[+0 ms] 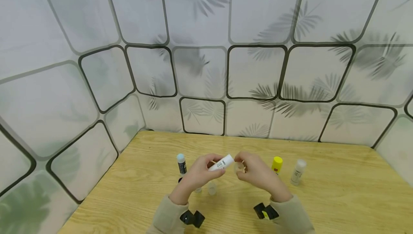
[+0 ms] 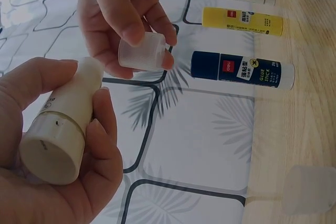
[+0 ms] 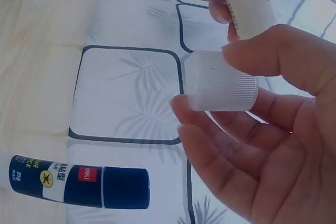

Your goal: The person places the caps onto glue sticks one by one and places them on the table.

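My left hand [image 1: 200, 171] grips a white glue stick [image 1: 222, 163], tilted with its upper end toward the right hand. In the left wrist view, fingers and thumb curl round its body. My right hand [image 1: 256, 172] pinches a translucent ribbed cap [image 3: 223, 81] between thumb and fingers. Cap and stick are apart, a short gap between them. Behind the hands in the left wrist view stands a dark blue glue stick [image 2: 242, 70]. A second translucent cap [image 1: 212, 188] is on the table just right of the left wrist.
On the wooden table [image 1: 342, 187], a glue stick with a light blue top [image 1: 181, 163] stands left of the left hand. A yellow glue stick [image 1: 276, 164] and a white one with a translucent cap [image 1: 298, 172] stand to the right. Patterned curtains [image 1: 200, 69] border the table.
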Demonstrator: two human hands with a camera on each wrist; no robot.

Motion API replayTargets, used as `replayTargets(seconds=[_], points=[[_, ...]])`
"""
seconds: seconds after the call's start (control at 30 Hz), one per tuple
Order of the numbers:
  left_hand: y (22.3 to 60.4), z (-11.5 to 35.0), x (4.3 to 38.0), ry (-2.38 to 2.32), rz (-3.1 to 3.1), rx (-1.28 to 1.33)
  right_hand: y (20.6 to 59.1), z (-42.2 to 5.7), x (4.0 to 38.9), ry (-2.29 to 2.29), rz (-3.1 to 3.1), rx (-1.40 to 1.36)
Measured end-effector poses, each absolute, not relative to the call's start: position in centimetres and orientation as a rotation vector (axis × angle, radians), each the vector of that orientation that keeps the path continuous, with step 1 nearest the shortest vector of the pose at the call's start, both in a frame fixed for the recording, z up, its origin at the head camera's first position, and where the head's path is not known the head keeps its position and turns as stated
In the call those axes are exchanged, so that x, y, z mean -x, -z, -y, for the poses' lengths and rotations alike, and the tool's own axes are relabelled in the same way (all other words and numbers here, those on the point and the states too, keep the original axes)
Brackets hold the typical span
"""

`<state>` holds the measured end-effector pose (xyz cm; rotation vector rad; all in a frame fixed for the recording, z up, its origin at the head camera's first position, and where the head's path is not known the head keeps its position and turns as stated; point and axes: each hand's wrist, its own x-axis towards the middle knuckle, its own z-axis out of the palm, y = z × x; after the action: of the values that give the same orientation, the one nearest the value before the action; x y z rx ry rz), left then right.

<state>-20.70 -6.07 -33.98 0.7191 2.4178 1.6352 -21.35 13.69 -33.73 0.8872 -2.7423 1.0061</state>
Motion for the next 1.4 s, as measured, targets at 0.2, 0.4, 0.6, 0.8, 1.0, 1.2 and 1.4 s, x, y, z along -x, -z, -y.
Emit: replayTargets(seconds=[0.2, 0.4, 0.6, 0.8, 1.0, 1.2, 1.4], points=[[34.1, 6.1, 20.7, -1.659, -2.392, -0.722, 33.3, -13.8, 21.0, -1.063, 2.751, -0.792], [32.1, 5.9, 19.3, -1.665, -2.387, -0.722, 33.1, -13.7, 20.9, -1.093, 2.746, -0.776], [31.7, 5.9, 19.0, -1.671, -2.386, -0.736, 33.0, -13.8, 20.7, -1.106, 2.709, -0.832], [31.9, 5.9, 19.1, -1.66, -2.402, -0.744, 32.8, -14.4, 20.6, -1.126, 2.634, -0.876], [31.8, 5.9, 19.1, -1.655, -2.393, -0.77, 32.4, -15.0, 20.6, -1.118, 2.57, -0.895], [31.8, 5.9, 19.1, -1.635, -2.381, -0.793, 32.2, -15.3, 20.6, -1.218, 2.534, -0.903], [31.7, 5.7, 19.0, -1.657, -2.363, -0.787, 32.2, -15.2, 20.7, -1.379, 2.482, -0.948]])
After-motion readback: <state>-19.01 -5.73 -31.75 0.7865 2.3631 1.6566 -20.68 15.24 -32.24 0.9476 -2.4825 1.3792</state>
